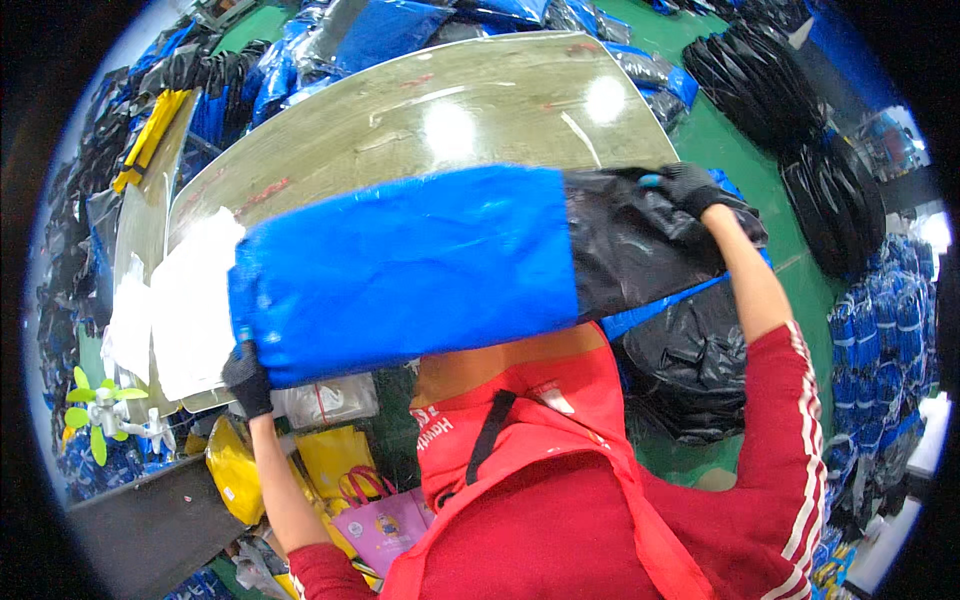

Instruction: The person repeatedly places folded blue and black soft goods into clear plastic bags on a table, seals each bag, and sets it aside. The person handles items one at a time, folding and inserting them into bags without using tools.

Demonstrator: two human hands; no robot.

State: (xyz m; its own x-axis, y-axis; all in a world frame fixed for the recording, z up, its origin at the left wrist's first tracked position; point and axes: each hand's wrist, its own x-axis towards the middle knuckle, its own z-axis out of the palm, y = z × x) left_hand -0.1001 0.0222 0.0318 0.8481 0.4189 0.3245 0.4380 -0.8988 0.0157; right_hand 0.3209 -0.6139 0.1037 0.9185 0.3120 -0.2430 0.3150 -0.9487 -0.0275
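Overhead, both gloved hands grip a blue-and-black bag (pixel 450 265) above the counter (pixel 480 110): left hand (pixel 247 378) clamps its blue end, right hand (pixel 690 188) its black end; bags crowd every counter edge.

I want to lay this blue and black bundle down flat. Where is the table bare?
The shiny metal table is bare across its far middle and right. Its left end is crowded with white plastic sheets, and heaped bags ring every edge.

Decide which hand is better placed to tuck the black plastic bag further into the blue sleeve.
Probably the right hand: it already grips the black bag at the blue sleeve's open end, while the left hand holds the sleeve's far corner, away from the bag.
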